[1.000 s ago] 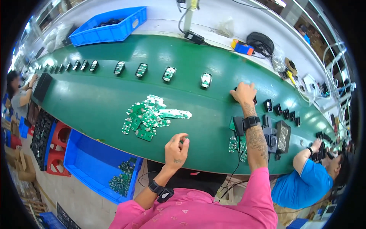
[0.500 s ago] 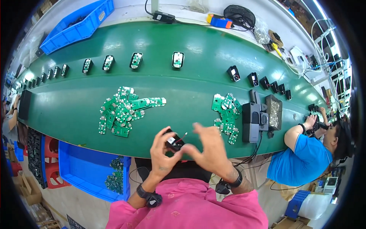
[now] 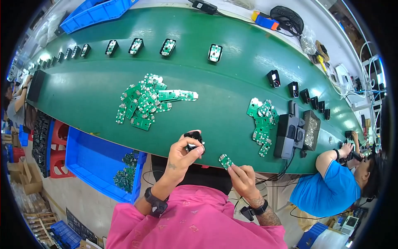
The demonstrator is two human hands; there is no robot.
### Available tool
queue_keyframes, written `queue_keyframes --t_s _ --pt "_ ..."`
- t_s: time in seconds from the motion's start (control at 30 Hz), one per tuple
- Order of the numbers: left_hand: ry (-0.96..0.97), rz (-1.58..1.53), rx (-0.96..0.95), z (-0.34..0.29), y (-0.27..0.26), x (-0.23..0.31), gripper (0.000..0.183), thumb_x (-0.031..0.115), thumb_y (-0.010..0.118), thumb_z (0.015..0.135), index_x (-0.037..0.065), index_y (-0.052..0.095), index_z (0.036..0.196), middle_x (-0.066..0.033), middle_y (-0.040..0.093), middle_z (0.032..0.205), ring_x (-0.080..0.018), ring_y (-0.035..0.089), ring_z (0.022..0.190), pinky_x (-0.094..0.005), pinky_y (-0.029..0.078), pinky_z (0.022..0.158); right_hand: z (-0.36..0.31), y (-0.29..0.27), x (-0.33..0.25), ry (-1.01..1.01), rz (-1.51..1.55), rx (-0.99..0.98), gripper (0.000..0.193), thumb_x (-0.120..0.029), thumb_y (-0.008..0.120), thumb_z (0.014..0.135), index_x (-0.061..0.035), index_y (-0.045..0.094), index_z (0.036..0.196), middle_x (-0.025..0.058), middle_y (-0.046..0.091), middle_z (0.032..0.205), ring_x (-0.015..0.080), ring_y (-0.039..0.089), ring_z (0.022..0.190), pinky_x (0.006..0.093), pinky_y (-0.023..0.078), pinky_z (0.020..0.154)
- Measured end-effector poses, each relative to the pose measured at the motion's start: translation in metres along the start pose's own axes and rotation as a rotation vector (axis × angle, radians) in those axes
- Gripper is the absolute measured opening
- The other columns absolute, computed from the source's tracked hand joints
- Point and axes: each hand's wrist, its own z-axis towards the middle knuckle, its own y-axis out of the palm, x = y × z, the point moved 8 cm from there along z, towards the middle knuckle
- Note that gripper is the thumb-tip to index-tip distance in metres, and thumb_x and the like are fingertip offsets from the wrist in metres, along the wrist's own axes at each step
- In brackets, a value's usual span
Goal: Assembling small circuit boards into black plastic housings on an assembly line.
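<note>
Circuit board [image 3: 225, 160], green: one end pinched by fingers of the right hand [image 3: 245, 180], long axis slanting forward and left. Case [image 3: 193, 137], black: clasped between thumb and fingers of the left hand [image 3: 180, 155], lies left of the board, slightly farther forward, not touching.

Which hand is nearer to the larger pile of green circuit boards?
The left hand. Holding a black housing, it is right of the larger pile, toward the wearer; the right hand, holding one circuit board, is farther right.

green worktop [image 3: 224, 103], long | white panel [image 3: 321, 31] behind | pale floor [image 3: 83, 203] | red stools [image 3: 54, 159] at left | glare on worktop
</note>
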Motion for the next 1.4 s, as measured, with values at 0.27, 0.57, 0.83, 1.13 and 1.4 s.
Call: queue_keyframes --t_s 0.27,0.57,0.83,1.13,1.4 --pt "0.266 0.579 -0.006 -0.015 0.019 0.011 0.008 0.008 0.075 0.083 0.002 0.072 0.084 -0.0111 0.052 0.128 -0.0091 0.055 0.086 -0.0224 0.046 0.068 -0.007 -0.002 0.046 0.813 0.676 0.348 0.012 0.007 0.062 0.089 0.0066 0.065 0.101 0.0133 0.064 0.103 0.0167 0.065 0.076 0.0275 0.053 0.066" --pt "0.11 0.584 -0.101 -0.01 0.033 -0.005 0.011 0.007 0.073 0.084 -0.002 0.07 0.08 -0.0081 0.054 0.124 -0.0069 0.056 0.079 -0.0197 0.044 0.062 0.025 0.006 0.014 0.782 1.032 0.467 0.013 0.009 0.058 0.091 0.0067 0.062 0.102 0.015 0.061 0.106 0.0173 0.067 0.082 0.0275 0.056 0.072" --pt "0.044 0.264 -0.221 -0.012 0.04 -0.01 0.06 -0.003 0.075 0.078 0.002 0.047 0.131 -0.0107 0.047 0.135 -0.0147 0.058 0.107 -0.0254 0.053 0.086 0.049 -0.015 -0.001 0.433 0.501 0.315 0.024 0.012 0.067 0.077 -0.0006 0.069 0.097 0.0142 0.071 0.099 0.029 0.07 0.088 0.0343 0.057 0.076" --pt "-0.091 0.128 -0.379 -0.013 0.042 0.0 0.078 -0.004 0.075 0.079 0.007 0.036 0.145 -0.01 0.051 0.132 -0.0162 0.058 0.114 -0.0316 0.053 0.093 0.068 -0.017 -0.001 0.184 0.407 0.267 0.033 0.012 0.068 0.07 -0.0009 0.071 0.1 0.0134 0.069 0.105 0.0318 0.069 0.09 0.0389 0.057 0.076" --pt "-0.058 0.25 -0.224 -0.011 0.034 -0.001 0.056 -0.006 0.058 0.089 0.003 0.045 0.143 -0.0067 0.06 0.119 -0.0089 0.06 0.099 -0.0237 0.052 0.082 0.071 -0.024 0.0 0.335 0.329 0.251 0.03 0.01 0.068 0.075 -0.0013 0.071 0.103 0.0134 0.068 0.1 0.0237 0.066 0.077 0.0312 0.054 0.064"
